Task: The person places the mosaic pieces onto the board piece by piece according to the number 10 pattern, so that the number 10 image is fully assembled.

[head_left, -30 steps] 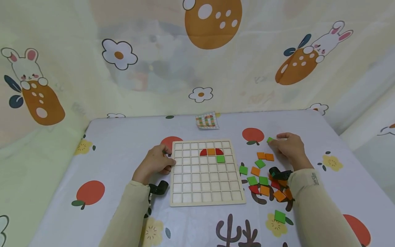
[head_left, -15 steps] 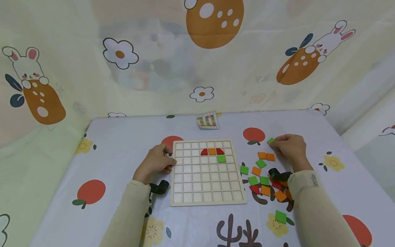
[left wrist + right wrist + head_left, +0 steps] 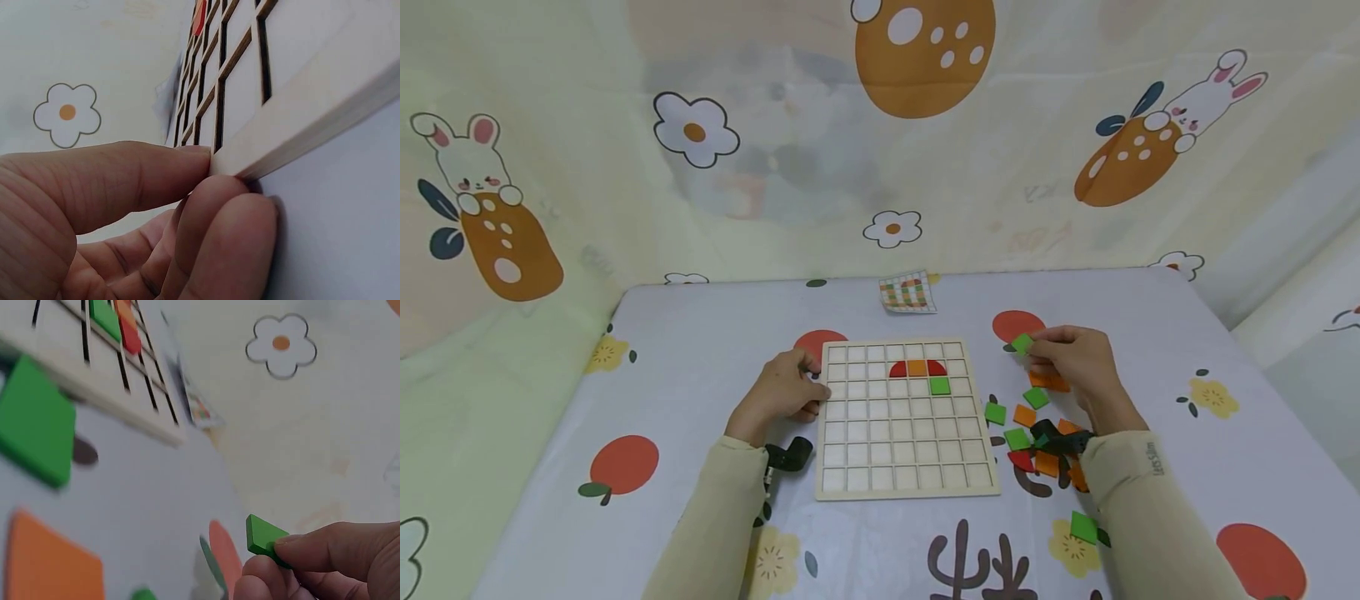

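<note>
A wooden grid board (image 3: 908,496) lies on the table. In its upper rows sit an orange square tile (image 3: 917,367) between two rounded red tiles (image 3: 898,369), plus a green square (image 3: 940,386) under the right-hand red one. My left hand (image 3: 778,387) holds the board's left edge, thumb (image 3: 156,172) and curled fingers (image 3: 228,244) meeting at the frame. To the right of the board, my right hand (image 3: 1078,358) pinches a green square tile (image 3: 1022,343) between thumb and fingers; the right wrist view shows this tile (image 3: 262,536) raised above the cloth.
Loose green, orange and red tiles (image 3: 1017,439) are scattered right of the board, some hidden by the right wrist and its camera (image 3: 1060,437). A single green tile (image 3: 1084,527) lies nearer the front. Behind the board rests a small patterned card (image 3: 907,293).
My right hand has lifted the green tile and carried it left, toward the board. The left hand stays at the board's edge.
</note>
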The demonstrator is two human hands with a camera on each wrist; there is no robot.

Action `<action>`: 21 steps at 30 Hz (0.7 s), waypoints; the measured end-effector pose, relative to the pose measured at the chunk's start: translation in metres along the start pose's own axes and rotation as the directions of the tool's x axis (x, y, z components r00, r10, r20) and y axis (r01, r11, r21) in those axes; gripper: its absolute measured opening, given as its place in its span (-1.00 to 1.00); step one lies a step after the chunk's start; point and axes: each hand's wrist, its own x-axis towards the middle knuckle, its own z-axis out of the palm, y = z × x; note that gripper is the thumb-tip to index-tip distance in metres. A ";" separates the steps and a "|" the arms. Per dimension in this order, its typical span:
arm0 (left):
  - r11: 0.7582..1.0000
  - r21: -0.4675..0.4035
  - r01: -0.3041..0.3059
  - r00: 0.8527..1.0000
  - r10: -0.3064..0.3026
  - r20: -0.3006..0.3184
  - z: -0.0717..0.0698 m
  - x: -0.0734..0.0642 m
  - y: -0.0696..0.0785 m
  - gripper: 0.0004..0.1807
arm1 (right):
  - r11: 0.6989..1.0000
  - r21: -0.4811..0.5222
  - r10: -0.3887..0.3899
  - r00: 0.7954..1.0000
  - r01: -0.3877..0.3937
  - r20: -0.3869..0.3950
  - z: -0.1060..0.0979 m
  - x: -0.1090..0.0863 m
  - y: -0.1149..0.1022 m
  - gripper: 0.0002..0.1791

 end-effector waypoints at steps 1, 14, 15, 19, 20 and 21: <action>1.000 0.002 -0.002 1.000 0.002 0.000 0.000 0.000 0.000 -0.63 | 1.000 0.005 -0.012 1.000 0.012 0.015 0.003 -0.002 -0.001 -0.59; 1.000 -0.004 -0.003 1.000 0.003 -0.001 0.000 -0.001 0.003 -0.64 | 0.997 0.041 -0.077 0.978 0.070 0.196 0.051 -0.020 -0.016 -0.65; 1.000 -0.004 -0.002 1.000 0.002 -0.002 0.000 -0.001 0.003 -0.64 | 0.997 0.037 -0.080 0.975 0.074 0.209 0.055 -0.020 -0.017 -0.66; 1.000 -0.006 -0.006 1.000 0.006 -0.002 0.000 -0.001 0.001 -0.64 | 0.996 0.038 -0.082 0.960 0.075 0.267 0.074 -0.021 -0.020 -0.69; 1.000 -0.009 -0.006 1.000 0.006 -0.001 -0.001 -0.001 0.001 -0.64 | 0.996 0.043 -0.082 0.957 0.073 0.279 0.079 -0.021 -0.021 -0.70; 1.000 -0.012 -0.006 1.000 0.006 -0.001 -0.001 -0.001 0.001 -0.64 | 0.996 0.050 -0.081 0.952 0.069 0.294 0.083 -0.022 -0.022 -0.72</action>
